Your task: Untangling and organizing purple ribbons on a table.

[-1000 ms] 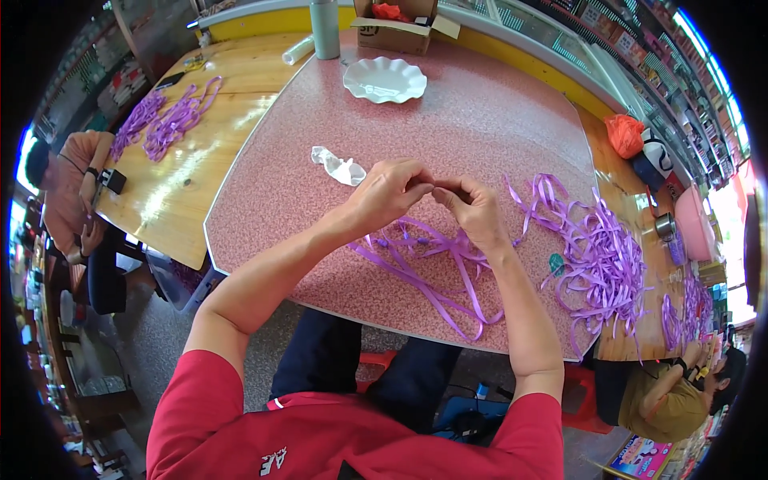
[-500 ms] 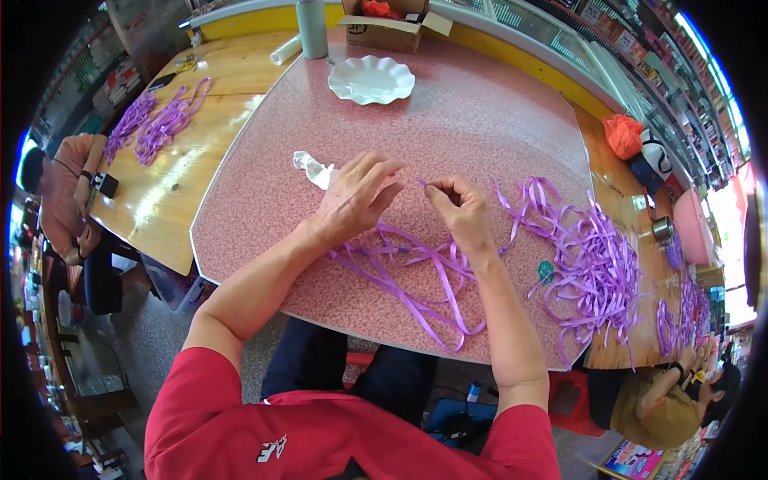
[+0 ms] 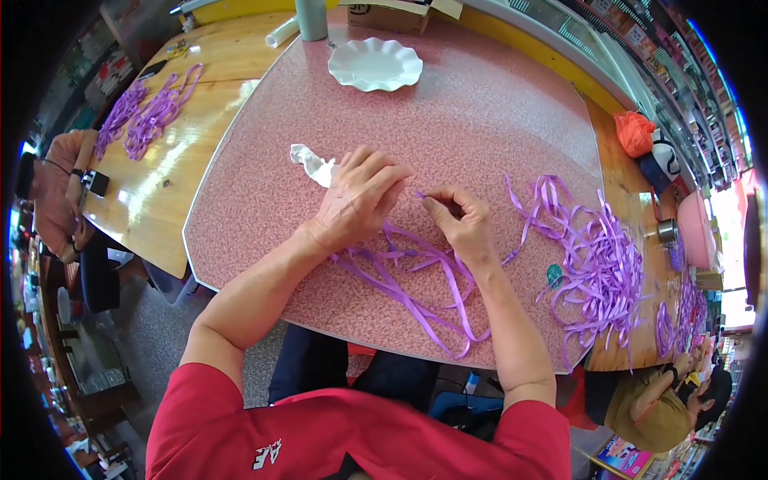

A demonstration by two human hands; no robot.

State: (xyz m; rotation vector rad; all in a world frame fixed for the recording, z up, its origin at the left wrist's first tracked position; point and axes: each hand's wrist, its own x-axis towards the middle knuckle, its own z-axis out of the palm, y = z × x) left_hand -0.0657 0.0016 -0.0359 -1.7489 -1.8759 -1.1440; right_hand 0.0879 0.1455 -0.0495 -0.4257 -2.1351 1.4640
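My right hand (image 3: 462, 222) pinches the end of a purple ribbon (image 3: 420, 194) between thumb and forefinger, just above the pink speckled tabletop. Close by on its left, my left hand (image 3: 362, 194) has its fingers bent together against the thumb; whatever they may hold is hidden. Long loops of purple ribbon (image 3: 412, 300) lie on the table below both hands, with small knots along them. A crumpled white tissue (image 3: 313, 166) rests beside my left hand's fingers. To the right of my right forearm spreads a tangled heap of purple ribbon (image 3: 604, 268).
A small green object (image 3: 554, 275) sits by the heap. Farther back are a scalloped white plate (image 3: 375, 64), a grey-green bottle (image 3: 311, 20) and a cardboard box (image 3: 388, 16). More ribbon bundles (image 3: 156, 116) lie on the wooden table at left. Other people sit on both sides.
My left hand's fingers and thumb have drawn together and moved slightly toward my right hand. My right hand still pinches the ribbon end. The view has shifted slightly.
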